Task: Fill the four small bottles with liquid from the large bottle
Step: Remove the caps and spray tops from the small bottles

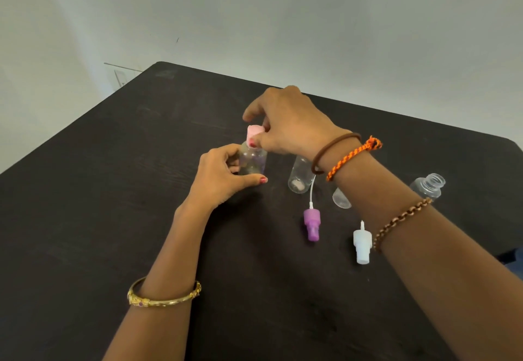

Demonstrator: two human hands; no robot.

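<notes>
Bottles, small and clear, stand on a dark table (113, 191) near its middle. The left hand (218, 176) curls its fingers and thumb round one bottle (254, 161), holding it upright, while the right hand (285, 123) pinches that bottle's pink cap (254, 132) between thumb and fingers. Just right of it a second bottle (300, 175) stands uncapped, partly behind the right wrist. A third bottle (341, 198) shows only its base beside the forearm, and a fourth bottle (428, 186), open-necked, stands behind the forearm toward the right edge.

A purple sprayer (312, 223) with its white tube lies flat in front of the second bottle; a white sprayer (362, 244) lies near it, close to the right forearm.

The table's near left and far left stretches are open wood-grain surface; the far edge runs diagonally behind the hands, with a rounded corner at far left. Behind is a plain pale wall (283, 21) with a switch plate (120, 77) low at left. No readable writing shows on anything.
</notes>
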